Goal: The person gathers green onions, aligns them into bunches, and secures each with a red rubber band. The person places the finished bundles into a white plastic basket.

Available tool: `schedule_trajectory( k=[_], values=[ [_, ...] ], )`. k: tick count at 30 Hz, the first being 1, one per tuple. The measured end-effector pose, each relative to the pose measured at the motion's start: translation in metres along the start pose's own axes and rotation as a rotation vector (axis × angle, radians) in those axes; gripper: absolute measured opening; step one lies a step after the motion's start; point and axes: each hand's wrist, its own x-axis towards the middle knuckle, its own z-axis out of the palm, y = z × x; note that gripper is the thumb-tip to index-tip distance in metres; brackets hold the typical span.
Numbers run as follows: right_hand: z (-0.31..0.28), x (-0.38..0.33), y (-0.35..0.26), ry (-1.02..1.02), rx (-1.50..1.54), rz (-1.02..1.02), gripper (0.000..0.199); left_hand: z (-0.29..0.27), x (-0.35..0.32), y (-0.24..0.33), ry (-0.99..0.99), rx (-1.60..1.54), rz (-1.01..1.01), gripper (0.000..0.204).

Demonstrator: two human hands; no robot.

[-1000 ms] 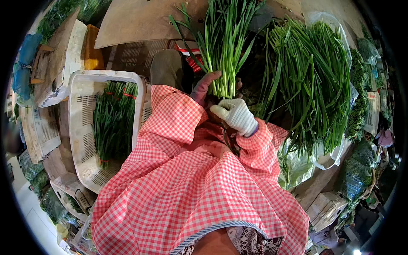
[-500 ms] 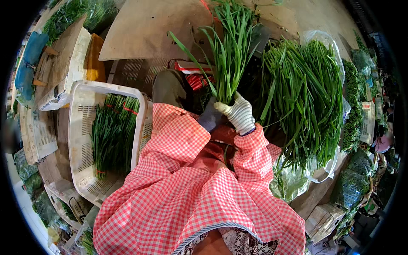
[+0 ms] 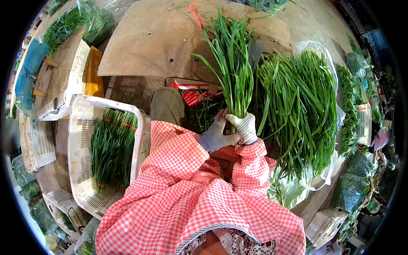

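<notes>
A loose bunch of long, flat garlic chives (image 3: 236,74) stands upright in front of me, leaves fanning toward the far side. My right hand (image 3: 245,127), in a striped white glove, is closed round its pale lower stems. At the stem ends, my left hand (image 3: 215,135) in a grey glove curves in from the left, fingers and thumb closed about them; the stem tips are hidden between the hands. Close by on the right lies a big heap of loose garlic chives (image 3: 299,114) on clear plastic. Tied chive bundles (image 3: 112,146) with red bands fill part of a white crate (image 3: 80,157) at my left.
Beyond my knee, red strips (image 3: 197,95) lie in an open box. A brown board (image 3: 140,42) spans the far side. Wooden stools and a foam box (image 3: 70,85) stand at the far left. Bagged greens (image 3: 352,187) line the right edge.
My left hand has come up to the stem ends and met the right hand. The bunch and my right hand sit slightly lower in view, as the whole scene has shifted down a little.
</notes>
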Motion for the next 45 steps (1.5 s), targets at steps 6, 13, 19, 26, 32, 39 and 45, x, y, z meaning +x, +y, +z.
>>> schedule_trajectory(
  k=[6,13,19,26,32,39,45],
  values=[
    [-0.007,-0.002,0.000,0.052,-0.030,0.097,0.026,-0.014,0.002,0.007,-0.089,0.029,-0.080,0.079],
    [-0.023,-0.011,-0.031,0.141,-0.117,0.060,0.016,-0.049,0.009,0.020,0.140,0.089,-0.097,0.067],
    [-0.035,-0.034,-0.068,0.142,0.007,0.052,0.012,-0.105,0.053,0.013,0.277,0.132,0.104,0.050],
    [-0.031,-0.049,-0.106,0.203,0.034,0.073,0.009,-0.162,0.194,0.005,0.364,0.888,0.137,0.055],
    [-0.051,-0.025,-0.155,0.387,-0.217,-0.075,0.018,-0.186,0.269,-0.023,0.208,0.595,-0.313,0.030],
    [-0.050,0.014,-0.219,0.362,-0.151,-0.431,0.014,-0.202,0.229,-0.025,0.181,1.024,0.062,0.020],
    [0.013,0.059,-0.273,0.147,-0.024,-0.582,0.030,-0.229,0.165,-0.041,0.293,0.628,0.029,0.013]
  ],
)
